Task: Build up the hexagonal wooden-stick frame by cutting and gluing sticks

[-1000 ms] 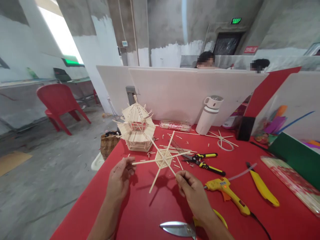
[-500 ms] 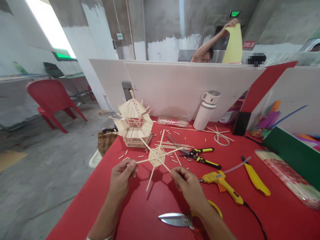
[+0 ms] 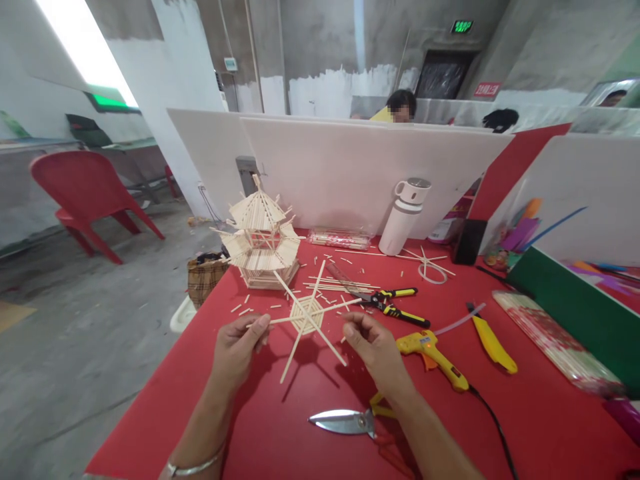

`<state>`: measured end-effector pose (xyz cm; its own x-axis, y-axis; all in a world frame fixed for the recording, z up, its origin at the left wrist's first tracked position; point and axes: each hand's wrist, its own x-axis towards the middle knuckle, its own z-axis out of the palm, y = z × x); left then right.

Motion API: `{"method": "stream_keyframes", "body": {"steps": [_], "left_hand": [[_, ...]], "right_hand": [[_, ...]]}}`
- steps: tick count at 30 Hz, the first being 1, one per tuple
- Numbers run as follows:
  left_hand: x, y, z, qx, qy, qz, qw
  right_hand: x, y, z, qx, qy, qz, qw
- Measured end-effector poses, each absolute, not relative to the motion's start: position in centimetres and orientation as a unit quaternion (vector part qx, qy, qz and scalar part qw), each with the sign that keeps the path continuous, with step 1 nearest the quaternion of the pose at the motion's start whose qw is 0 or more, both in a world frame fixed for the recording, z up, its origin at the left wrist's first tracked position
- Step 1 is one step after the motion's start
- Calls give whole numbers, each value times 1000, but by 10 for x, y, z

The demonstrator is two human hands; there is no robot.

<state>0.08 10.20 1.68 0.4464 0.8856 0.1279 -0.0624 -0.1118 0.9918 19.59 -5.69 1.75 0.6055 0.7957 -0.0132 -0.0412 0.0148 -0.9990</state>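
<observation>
My left hand point(image 3: 239, 347) pinches the tip of one spoke of a star-shaped frame of thin wooden sticks point(image 3: 307, 313) and holds it just above the red table point(image 3: 280, 433). My right hand point(image 3: 374, 348) is on the frame's right side with its fingers curled and thumb against the forefinger. The lower-right spoke ends beside its thumb; whether it grips it I cannot tell. Behind the frame stands a stick-built pagoda model point(image 3: 263, 240). Loose sticks point(image 3: 333, 285) and short offcuts lie around it.
Yellow-handled pliers point(image 3: 393, 301), a yellow glue gun point(image 3: 433, 352) with its cord, a yellow knife point(image 3: 493, 341) and metal snips point(image 3: 345, 421) lie to the right and near me. A white flask point(image 3: 405, 217) and clear stick box point(image 3: 340, 238) stand by the white partition point(image 3: 360, 167). A person sits beyond it.
The view has shifted left and the frame has come lower. My right hand has slid off the lower-right spoke's end and risen beside it. The person behind the partition lowered a yellow sheet.
</observation>
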Motion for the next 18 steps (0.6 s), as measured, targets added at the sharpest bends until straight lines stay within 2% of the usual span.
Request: {"method": "stream_keyframes", "body": {"steps": [12,18], "left_hand": [[1,98,19,685,288,380,551],[1,104,15,654,316,410,552]], "right_hand": [[198,-56,15,-608,-262,310,682],[203,-58,5,-523,-223,328,755]]}}
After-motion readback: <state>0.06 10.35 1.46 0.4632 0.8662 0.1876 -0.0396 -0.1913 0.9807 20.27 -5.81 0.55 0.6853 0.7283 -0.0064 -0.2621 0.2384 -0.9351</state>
